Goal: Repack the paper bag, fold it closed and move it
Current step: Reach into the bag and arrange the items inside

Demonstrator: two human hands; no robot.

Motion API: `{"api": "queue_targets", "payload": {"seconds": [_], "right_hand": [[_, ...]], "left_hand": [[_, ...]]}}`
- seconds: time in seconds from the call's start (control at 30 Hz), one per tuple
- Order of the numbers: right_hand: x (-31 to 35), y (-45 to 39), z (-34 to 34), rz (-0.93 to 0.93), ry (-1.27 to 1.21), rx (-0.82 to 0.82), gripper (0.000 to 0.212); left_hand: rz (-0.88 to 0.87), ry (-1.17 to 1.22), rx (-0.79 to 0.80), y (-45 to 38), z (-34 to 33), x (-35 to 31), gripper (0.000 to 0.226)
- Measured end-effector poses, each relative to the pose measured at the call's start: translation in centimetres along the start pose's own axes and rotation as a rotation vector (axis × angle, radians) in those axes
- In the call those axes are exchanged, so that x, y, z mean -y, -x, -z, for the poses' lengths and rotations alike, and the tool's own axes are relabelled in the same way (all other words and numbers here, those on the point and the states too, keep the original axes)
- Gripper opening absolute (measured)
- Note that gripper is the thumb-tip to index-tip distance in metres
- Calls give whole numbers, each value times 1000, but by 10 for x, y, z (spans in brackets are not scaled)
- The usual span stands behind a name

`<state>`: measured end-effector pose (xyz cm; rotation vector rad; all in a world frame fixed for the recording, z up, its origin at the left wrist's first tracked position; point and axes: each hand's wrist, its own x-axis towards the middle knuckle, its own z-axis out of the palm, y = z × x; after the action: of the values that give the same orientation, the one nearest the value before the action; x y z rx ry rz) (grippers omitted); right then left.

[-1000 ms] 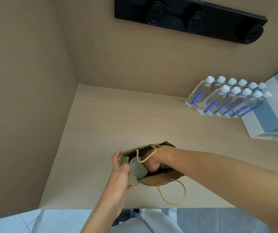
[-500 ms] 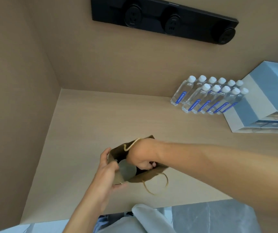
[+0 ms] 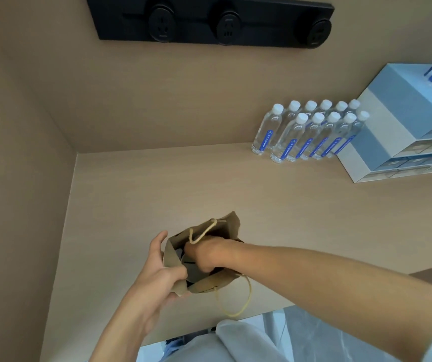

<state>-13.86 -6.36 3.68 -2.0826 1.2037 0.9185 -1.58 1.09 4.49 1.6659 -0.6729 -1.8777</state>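
Note:
A small brown paper bag with tan cord handles stands open on the beige countertop near its front edge. My left hand pinches the bag's near left rim and holds it open. My right hand reaches down inside the bag, fingers hidden below the rim, so what it holds cannot be seen. One cord handle hangs loose over the front of the bag; the other lies across my right wrist. Dark contents show faintly inside.
Several clear water bottles with blue labels stand at the back right, against stacked blue-and-white boxes. A black socket strip is on the back wall. A side wall closes the left. The counter's front edge is just below the bag.
My right hand has pushed deeper into the bag, and the pale round item seen inside earlier is hidden. The view has shifted; my left hand keeps its hold on the rim.

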Motion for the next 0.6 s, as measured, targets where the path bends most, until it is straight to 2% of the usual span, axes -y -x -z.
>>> {"api": "queue_targets", "payload": {"seconds": [0.1,0.27,0.4,0.6], "right_hand": [[-4,-4,-3,-5,-30,-43,17],[-7,-10,-4,9,-79,-87,29],[-8,-12,-3,25,-66,-116,28],[-10,-7,-2,3,-45,-45,23]], "left_hand": [[0,-35,16,4,-2,-5,94],[-1,-78,67,2,-5,-12,89],[-7,-57,69,0,-2,-11,79],[-12,-33,77,1,-7,-12,75]]}}
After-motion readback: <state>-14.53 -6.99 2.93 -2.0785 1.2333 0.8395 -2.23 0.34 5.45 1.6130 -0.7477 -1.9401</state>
